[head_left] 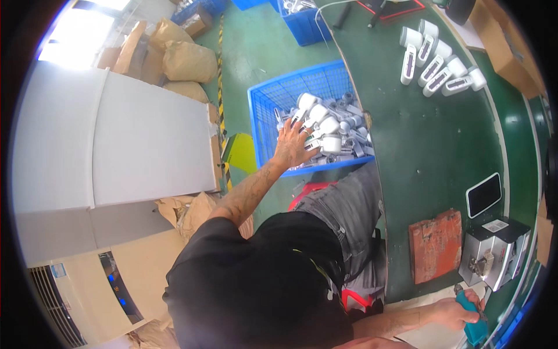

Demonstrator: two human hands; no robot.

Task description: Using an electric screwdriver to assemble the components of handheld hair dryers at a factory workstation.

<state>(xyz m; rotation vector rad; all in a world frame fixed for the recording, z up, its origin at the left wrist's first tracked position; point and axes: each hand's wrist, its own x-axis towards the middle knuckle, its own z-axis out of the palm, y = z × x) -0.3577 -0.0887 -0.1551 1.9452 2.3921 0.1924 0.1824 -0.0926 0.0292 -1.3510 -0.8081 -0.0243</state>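
Observation:
My left hand point(295, 145) reaches down into a blue plastic crate point(273, 99) on the floor and grips several white cylindrical parts point(319, 125) at once, fingers spread around them. The crate holds many more white and grey parts. At the lower right, my right hand point(462, 308) is closed on a teal-handled power screwdriver point(474, 328) near the green workbench's front edge. Several finished white parts with purple insets point(436, 64) lie in a row on the green workbench point(418, 145).
On the bench sit a rust-coloured block point(435, 244), a grey metal fixture point(494, 250) and a dark phone point(483, 195). A large white panel point(116, 139) and brown sacks point(186, 58) stand left of the crate. Another blue crate point(302, 23) stands farther off.

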